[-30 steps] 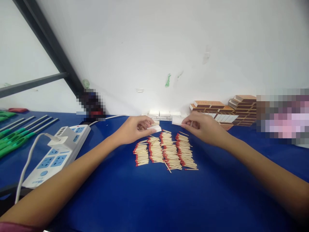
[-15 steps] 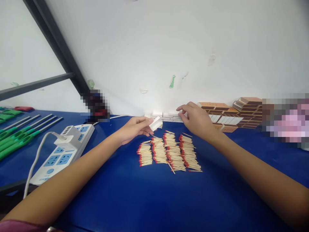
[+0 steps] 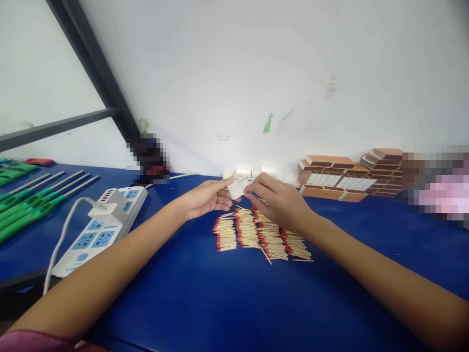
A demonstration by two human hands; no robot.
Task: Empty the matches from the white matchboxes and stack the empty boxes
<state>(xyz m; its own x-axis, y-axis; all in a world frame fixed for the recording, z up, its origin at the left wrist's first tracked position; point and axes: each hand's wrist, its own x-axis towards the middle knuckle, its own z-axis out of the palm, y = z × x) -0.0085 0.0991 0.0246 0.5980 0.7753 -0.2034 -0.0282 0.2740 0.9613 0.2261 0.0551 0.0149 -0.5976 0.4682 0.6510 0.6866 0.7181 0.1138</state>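
A small white matchbox tray [image 3: 237, 188] is held at its left end between the thumb and fingers of my left hand [image 3: 210, 198], above the far end of the matches. My right hand [image 3: 276, 198] has its fingertips closed at the tray's right edge; its fingers partly cover what they grip. Beneath both hands lie red-tipped matches [image 3: 273, 242] in several side-by-side heaps on the blue table [image 3: 205, 303]. More white trays [image 3: 269, 171] are stacked against the wall behind my hands, partly hidden by them.
Brown matchboxes [image 3: 384, 171] are stacked at the right by the wall, with white-sided ones [image 3: 330, 180] among them. To the left are a white power strip [image 3: 88, 244] with a plugged-in charger [image 3: 112, 208] and green-handled tools [image 3: 32, 210]. A dark metal frame [image 3: 95, 68] rises there.
My right hand has moved left from beside the stacked matchboxes to the tray in my left hand, and its fingers have closed. The view has shifted slightly.
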